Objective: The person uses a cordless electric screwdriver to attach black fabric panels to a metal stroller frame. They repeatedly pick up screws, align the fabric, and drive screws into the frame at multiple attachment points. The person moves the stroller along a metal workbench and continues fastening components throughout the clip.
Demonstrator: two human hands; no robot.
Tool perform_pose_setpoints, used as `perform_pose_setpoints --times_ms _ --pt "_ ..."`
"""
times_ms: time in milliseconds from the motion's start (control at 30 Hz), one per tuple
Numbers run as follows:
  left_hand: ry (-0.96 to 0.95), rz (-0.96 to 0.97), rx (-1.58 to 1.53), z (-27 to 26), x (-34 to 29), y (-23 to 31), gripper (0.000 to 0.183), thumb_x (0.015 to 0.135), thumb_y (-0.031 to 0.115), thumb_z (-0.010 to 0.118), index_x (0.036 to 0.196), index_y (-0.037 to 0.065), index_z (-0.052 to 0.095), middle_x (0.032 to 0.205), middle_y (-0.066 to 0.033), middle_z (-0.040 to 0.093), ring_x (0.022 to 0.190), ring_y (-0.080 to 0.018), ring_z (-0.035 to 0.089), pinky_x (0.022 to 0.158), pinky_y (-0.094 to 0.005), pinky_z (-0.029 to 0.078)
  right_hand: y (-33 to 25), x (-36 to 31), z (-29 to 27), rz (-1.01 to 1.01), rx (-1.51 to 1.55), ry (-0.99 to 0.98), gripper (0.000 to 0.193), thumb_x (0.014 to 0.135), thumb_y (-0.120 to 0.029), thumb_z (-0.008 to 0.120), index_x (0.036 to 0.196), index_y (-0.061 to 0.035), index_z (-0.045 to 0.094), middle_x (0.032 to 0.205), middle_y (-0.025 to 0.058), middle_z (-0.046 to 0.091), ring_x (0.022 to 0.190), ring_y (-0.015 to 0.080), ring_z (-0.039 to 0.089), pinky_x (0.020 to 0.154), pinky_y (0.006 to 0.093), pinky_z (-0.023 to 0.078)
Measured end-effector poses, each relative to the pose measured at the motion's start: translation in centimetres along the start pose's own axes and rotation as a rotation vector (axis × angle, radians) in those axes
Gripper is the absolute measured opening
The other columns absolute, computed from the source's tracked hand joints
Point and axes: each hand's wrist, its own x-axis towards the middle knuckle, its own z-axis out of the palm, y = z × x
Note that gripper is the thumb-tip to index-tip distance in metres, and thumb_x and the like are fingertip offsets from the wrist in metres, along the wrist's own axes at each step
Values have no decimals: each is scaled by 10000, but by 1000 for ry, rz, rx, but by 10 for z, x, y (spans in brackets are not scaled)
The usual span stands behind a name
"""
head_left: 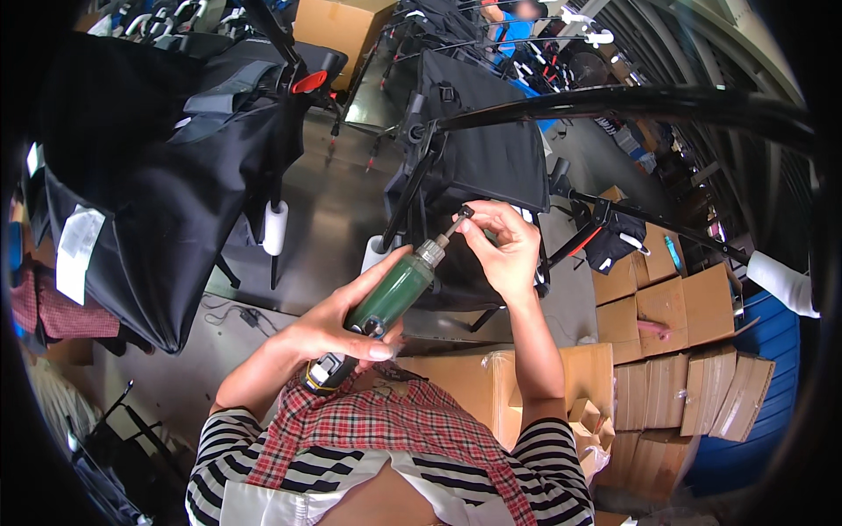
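My left hand is wrapped round the body of a green cordless screwdriver, which points up and to the right. From its silver collar a thin bit sticks out. With thumb and fingertips, my right hand pinches a small black part at the tip of the bit; whether it is a screw or a cap I cannot tell. Just beyond my hands stands a black fabric seat on a black tube frame that looks like a stroller's.
A second black fabric frame stands at the left. A curved black bar crosses at the upper right. Cardboard boxes are stacked at the right, and a large carton stands close by. A person in blue is far off.
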Motion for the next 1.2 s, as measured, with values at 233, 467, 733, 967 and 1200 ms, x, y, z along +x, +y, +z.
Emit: perform_pose_setpoints --times_ms 233,467,733,967,1200 --pt "-111 -109 -315 -20 5 14 1204 757 96 826 1625 205 -2 873 -117 560 590 -145 575 519 -271 481 -3 15 9 -495 -441 71 232 772 130 727 988 51 695 862 161 719 722 254 714 669 307 571" --pt "-58 10 58 -37 0 20 1245 705 38 867 1629 130 38 1072 -85 571 765 -139 575 668 -287 501 -27 28 24 -627 -525 -6 304 732 159 718 1019 63 691 834 153 691 662 274 680 593 332 564" --pt "-27 107 -137 -66 -16 20 1308 655 -25 860 1627 142 1 993 -118 572 720 -155 560 632 -293 472 3 77 11 -105 -174 106 141 874 -1 715 1012 23 714 895 160 716 770 268 711 787 338 583" --pt "-53 188 -241 -74 4 37 1342 649 -16 849 1624 195 -50 880 -165 565 618 -175 552 556 -291 463 201 196 28 79 -994 16 297 822 -296 782 917 -26 702 906 216 687 936 388 655 831 455 523" --pt "-16 247 -232 -101 18 31 1308 702 26 833 1602 271 -84 913 -186 532 606 -235 622 534 -352 528 77 118 -4 283 -237 -255 253 1028 -214 595 879 -16 645 615 13 589 533 76 525 545 242 428"
